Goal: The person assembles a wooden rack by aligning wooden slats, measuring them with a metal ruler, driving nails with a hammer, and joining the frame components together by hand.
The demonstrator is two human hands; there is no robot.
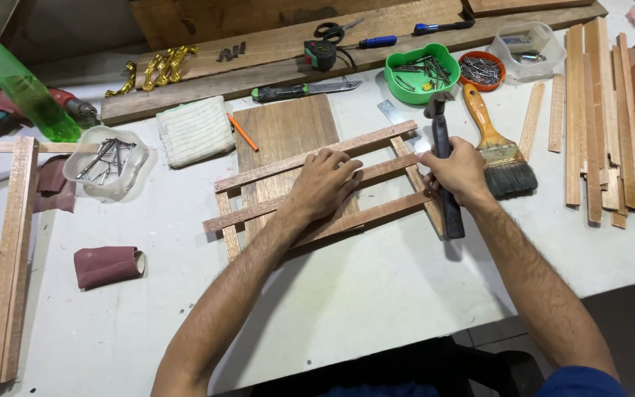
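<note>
Pressing: left hand (325, 184) flat on slat frame (310, 192) | right hand (458, 173) grip closed around hammer (444, 165)

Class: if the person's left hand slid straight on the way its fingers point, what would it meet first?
The left hand lies flat on the slatted wooden frame, fingers pointing toward the right hand gripping the black-handled hammer. Probably it would meet those first, though depth is unclear.

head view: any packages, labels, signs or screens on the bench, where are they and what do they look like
No signs or screens; only open containers and one labelled tool.
Clear tub: left of the frame, holds nails.
Green tub: back centre, rounded, holds nails and bits.
Orange dish: right of the green tub, round, full of nails.
Clear lidded box: back right, rectangular.
Tape measure: back centre, black, red label patch.
</note>
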